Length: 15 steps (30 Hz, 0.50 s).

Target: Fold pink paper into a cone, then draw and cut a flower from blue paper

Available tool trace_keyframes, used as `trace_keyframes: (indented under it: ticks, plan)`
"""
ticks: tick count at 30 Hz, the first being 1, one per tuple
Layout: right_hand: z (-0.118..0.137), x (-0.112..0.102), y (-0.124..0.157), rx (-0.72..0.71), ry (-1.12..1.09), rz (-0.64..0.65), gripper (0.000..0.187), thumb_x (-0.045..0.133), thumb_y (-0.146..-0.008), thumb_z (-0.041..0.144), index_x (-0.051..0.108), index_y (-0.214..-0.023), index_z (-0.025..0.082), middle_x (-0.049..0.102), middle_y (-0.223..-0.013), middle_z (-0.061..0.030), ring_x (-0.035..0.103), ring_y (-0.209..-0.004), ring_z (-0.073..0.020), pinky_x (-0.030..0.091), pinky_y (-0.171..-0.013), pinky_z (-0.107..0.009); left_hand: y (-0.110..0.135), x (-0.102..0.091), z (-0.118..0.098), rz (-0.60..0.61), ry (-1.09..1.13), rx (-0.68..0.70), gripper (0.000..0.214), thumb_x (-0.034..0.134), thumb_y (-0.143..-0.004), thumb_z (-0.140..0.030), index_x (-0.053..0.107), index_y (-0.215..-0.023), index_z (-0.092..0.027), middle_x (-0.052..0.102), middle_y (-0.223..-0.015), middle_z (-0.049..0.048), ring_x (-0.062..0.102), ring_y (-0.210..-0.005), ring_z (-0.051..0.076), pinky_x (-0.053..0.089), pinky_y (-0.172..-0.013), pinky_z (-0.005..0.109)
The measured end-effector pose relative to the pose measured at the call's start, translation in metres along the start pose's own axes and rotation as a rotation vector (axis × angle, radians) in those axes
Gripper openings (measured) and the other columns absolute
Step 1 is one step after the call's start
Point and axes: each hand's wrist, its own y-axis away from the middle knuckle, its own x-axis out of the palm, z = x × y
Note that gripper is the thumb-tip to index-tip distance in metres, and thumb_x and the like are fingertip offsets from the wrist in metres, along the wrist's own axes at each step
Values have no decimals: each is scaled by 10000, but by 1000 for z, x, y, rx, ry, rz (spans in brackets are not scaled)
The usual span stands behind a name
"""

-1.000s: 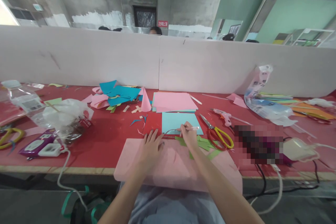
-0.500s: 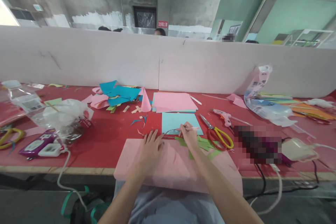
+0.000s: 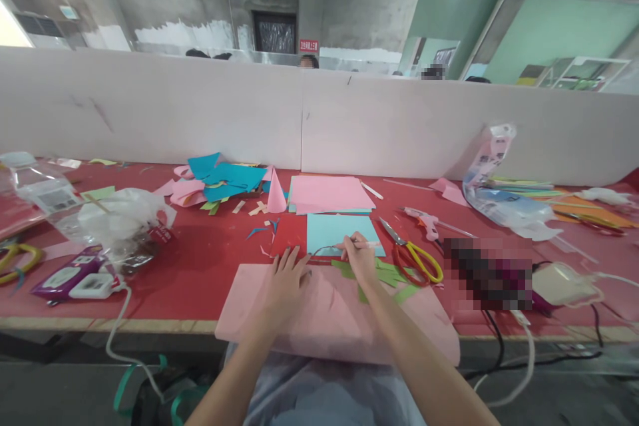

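Seated at the near edge of the red tabletop [image 3: 200,266], roughly mid-length.

Left hand [image 3: 284,279]: open, palm down, fingers spread, flat on the far part of a large pink sheet [image 3: 324,319]. Sheet draped over the near edge toward the lap; flat palm probably there as a weight, to stop the overhang from sliding off.

Right hand [image 3: 358,259]: closed in a writing grip round a thin pink pen [image 3: 368,244], heel resting on the pink sheet and some green scraps [image 3: 394,274], likely for steadiness. Pen lying low, tip toward the left, at the near edge of a light blue sheet [image 3: 344,229]. Dark curved line close to the tip; drawn mark or not, cannot tell.

Light blue sheet: flat on the tabletop just beyond both hands, its left edge over a red sheet [image 3: 288,234]. Within easy reach of the pen hand.

Right of the blue sheet: yellow-handled scissors [image 3: 417,256], blades pointing away, then a glue gun [image 3: 424,218] further back. Both on the pen-hand side, close by.

Behind: stack of pink paper [image 3: 329,193], pink paper cone [image 3: 276,194] upright beside it, teal offcuts [image 3: 224,176] toward the back edge. Left end: crumpled plastic bag [image 3: 124,213], clear bottle [image 3: 40,186]. Right end: opened packet of coloured paper [image 3: 499,193] leaning on the pale partition board [image 3: 200,120] along the back edge.
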Motion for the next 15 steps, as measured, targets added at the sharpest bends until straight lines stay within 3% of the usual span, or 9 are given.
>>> trace_keyframes:
  ticks: [6,12,15]
  plan:
    - [-3,2,-2,-20,9,36,262,459,-788,347,348,-575,243,464,-353,51,653,-655,-196,377,-481,-212,0,1,1,-12,6,3,390,388,-883,-276,462,-1264,-241,343,-1404,52,261,-1303,248,216,-1055,466]
    - [-2,0,1,-40,106,-70,239,431,-774,281,341,-556,239,402,-328,71,646,-610,-174,359,-462,-191,0,4,2,-36,1,18,387,381,-889,-284,458,-1266,-245,356,-1397,54,266,-1301,245,226,-1050,466]
    - [-1,-2,2,-35,105,-61,223,423,-772,287,353,-566,238,431,-343,64,653,-641,-178,370,-478,-192,0,4,3,-30,-3,16,392,378,-890,-288,449,-1273,-239,351,-1400,58,263,-1303,244,223,-1053,463]
